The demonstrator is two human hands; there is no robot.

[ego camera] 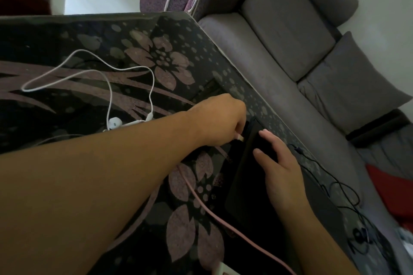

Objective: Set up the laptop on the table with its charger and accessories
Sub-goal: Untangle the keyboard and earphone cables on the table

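Glossy black glass with purple blossoms forms the table (93,35), a grey sofa (290,35) at two o'clock. Left hand (220,118) pinches the connector of a pink cable (201,203) against the closed black laptop (248,185), at the laptop's ten o'clock edge; right hand (281,174) lies flat on the lid, fingers straight. White earphones (115,122) sit at nine o'clock of the left hand, a thin black cord (335,187) at four o'clock. Forced in crooked, I judge, the plug could jam or push the laptop off the edge. No containers visible.
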